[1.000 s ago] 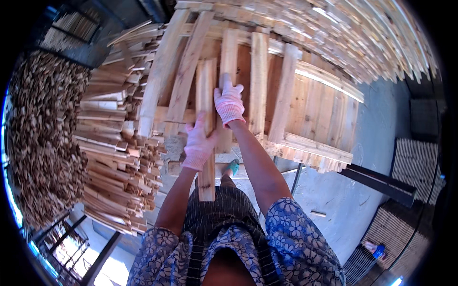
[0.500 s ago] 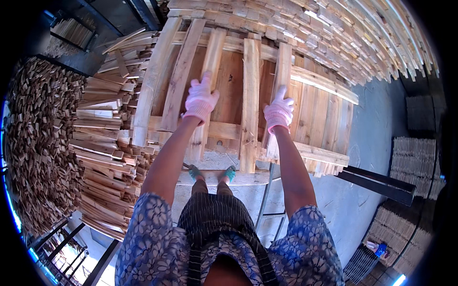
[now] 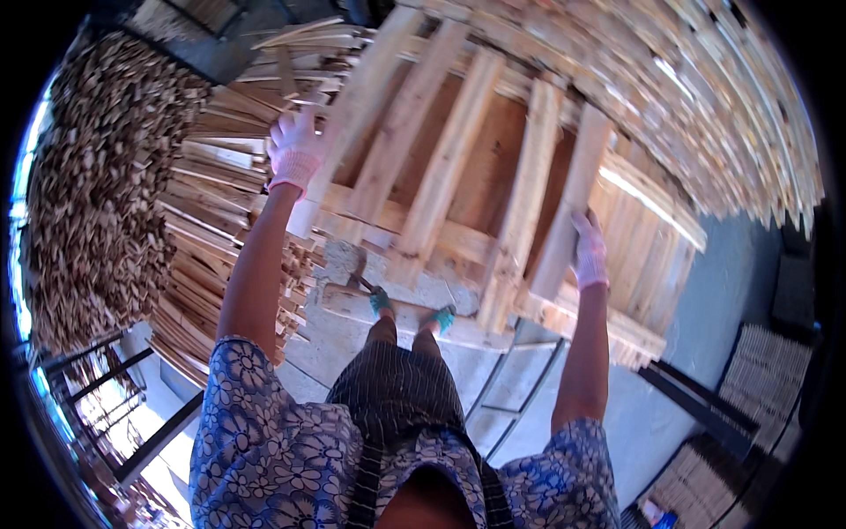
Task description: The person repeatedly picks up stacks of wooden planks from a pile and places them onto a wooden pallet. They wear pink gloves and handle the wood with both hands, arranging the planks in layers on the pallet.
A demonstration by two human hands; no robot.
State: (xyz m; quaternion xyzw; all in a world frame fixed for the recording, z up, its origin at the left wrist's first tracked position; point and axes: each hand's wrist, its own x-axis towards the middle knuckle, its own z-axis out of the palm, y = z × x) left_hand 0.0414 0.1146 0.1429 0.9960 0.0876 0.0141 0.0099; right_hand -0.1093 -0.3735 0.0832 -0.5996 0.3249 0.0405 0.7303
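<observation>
Several loose planks lie side by side across a wooden frame (image 3: 463,236) with boards under it. My left hand (image 3: 295,152), in a pale pink knit glove, is beside the outer edge of the leftmost plank (image 3: 374,75), its fingers apart. Whether it touches that plank is unclear through the blur. My right hand (image 3: 589,251), gloved the same way, rests its outstretched fingers against the right side of the rightmost loose plank (image 3: 573,198). Between the hands are a second plank (image 3: 410,119), a middle plank (image 3: 449,163) and a fourth plank (image 3: 520,203).
Stacked wood strips (image 3: 696,97) rise behind the frame. Loose slats (image 3: 211,238) and a tall pile of wood pieces (image 3: 106,194) fill the left. A black metal bar (image 3: 696,401) sticks out at the right. Near my feet lie a board (image 3: 352,300) and a hammer (image 3: 359,269).
My left hand has moved left, off the planks to the outer edge of the leftmost one. My right hand has shifted to the right side of the rightmost plank. The view has turned.
</observation>
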